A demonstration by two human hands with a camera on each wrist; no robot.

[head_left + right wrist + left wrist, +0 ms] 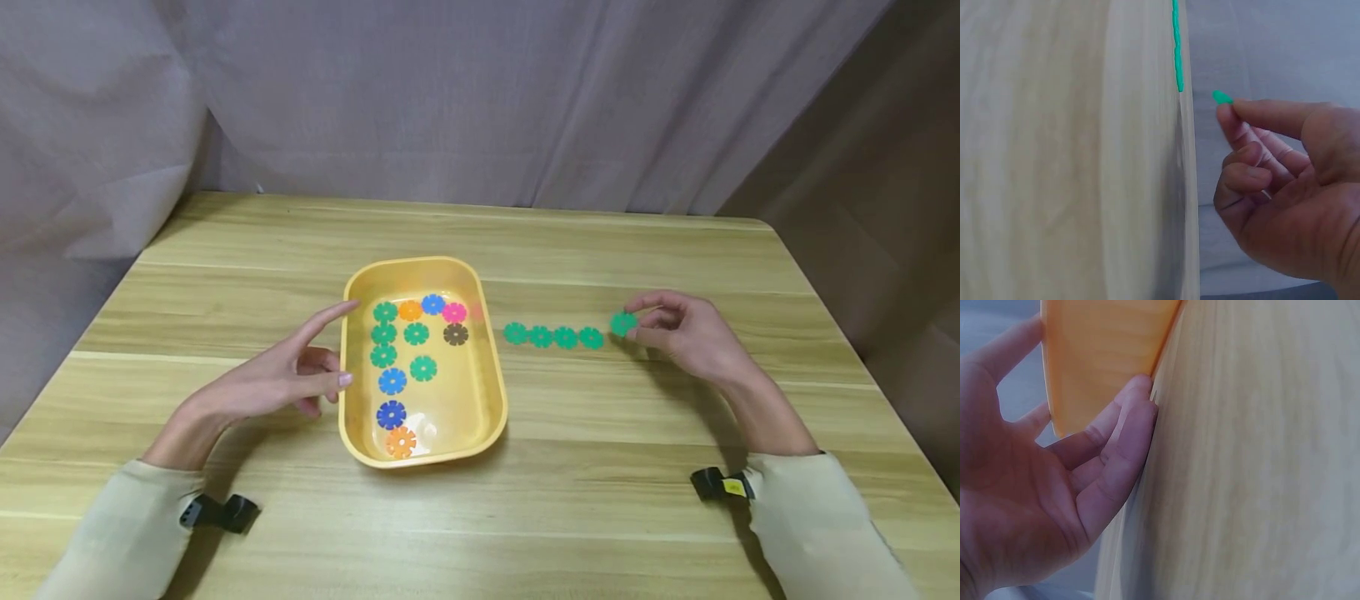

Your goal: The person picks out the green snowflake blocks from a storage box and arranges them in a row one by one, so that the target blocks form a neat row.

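Note:
My right hand [693, 337] pinches a green snowflake building disc [623, 324] between thumb and fingertips, raised above the table in the right wrist view. Just left of it, a row [553, 337] of several green snowflake discs lies end to end on the table. My left hand [273, 375] rests at the left side of a yellow plastic tray [495, 383]. Its index finger is extended and its thumb lies at the rim; in the left wrist view the other fingers [1129, 437] bend loosely by the tray's outer wall.
Inside the tray lie loose snowflake discs: several green ones, such as a green disc [423, 368], a brown disc [455, 334], a pink disc [453, 312], and blue and orange ones. A wood-grain table [600, 500] carries everything. A grey curtain [450, 100] hangs behind it.

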